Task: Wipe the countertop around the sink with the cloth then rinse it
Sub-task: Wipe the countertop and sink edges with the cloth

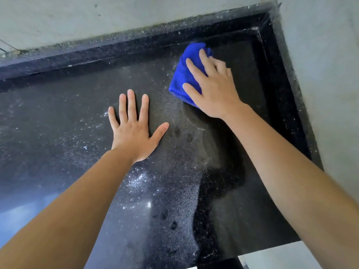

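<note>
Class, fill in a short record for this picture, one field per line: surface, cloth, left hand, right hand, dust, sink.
surface: dark speckled countertop set into a corner between pale walls
cloth: blue cloth, bunched, lying on the countertop near the far right corner
left hand: left hand flat on the countertop, fingers spread, holding nothing
right hand: right hand pressed on top of the cloth
dust: pale dust covers the middle and left; the strip along the right looks darker and cleaner
sink: not in view

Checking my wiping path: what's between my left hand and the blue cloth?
Head view: only dusty black countertop lies between the left hand and the blue cloth; no object.
</note>
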The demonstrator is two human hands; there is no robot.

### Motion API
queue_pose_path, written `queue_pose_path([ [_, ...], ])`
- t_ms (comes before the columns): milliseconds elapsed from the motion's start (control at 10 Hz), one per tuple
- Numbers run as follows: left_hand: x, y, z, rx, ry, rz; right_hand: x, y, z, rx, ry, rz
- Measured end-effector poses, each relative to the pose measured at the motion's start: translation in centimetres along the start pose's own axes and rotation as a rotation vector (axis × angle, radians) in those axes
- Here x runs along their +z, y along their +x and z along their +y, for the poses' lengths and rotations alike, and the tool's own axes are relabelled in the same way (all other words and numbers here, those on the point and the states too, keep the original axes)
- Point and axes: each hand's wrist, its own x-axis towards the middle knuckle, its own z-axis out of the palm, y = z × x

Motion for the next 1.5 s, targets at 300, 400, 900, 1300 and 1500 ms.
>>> queue_pose_path([
  [300,0.1,0.0,-0.1,0.013,0.008,0.028,-1.2,6.2,1.5,0.711,0.029,0.324],
  [400,0.2,0.0,-0.1,0.017,0.013,0.028,-0.5,7.9,-2.3,0.679,0.032,0.314],
  [900,0.4,0.0,-0.2,0.023,0.012,0.052,-1.4,5.1,2.0,0.798,-0.020,0.330],
  [1300,0.4,0.0,-0.2,0.022,0.011,0.052,-0.5,1.9,0.9,0.432,-0.084,0.301],
  [1500,0.5,0.0,-0.2,0.026,0.010,0.059,-0.4,0.6,-0.4,0.484,0.005,0.213],
])
